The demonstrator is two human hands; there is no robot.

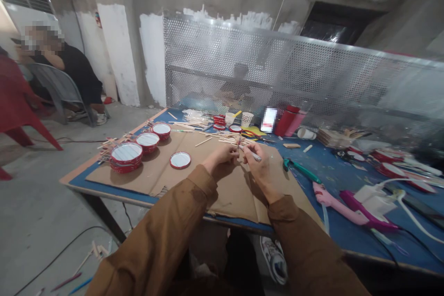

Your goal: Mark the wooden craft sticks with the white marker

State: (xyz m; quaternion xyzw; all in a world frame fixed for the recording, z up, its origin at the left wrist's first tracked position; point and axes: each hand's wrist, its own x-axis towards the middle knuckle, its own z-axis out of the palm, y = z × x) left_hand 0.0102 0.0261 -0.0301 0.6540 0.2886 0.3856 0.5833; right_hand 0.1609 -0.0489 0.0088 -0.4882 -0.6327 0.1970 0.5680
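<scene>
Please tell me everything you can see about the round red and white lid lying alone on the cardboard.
The red-rimmed round lid lies flat on the brown cardboard sheet, which seems to be the only thing touching it. Its narrow rim is glossy red, and its face is pale and shiny, though the material is hard to tell. It sits between the person's left hand and a stack of similar lids, touching neither.

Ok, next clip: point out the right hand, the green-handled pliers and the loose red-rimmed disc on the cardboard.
Right hand (259, 169), head view, back of the hand.
Green-handled pliers (302, 171), head view, one handle.
Red-rimmed disc (180, 160), head view, white centre.
</scene>
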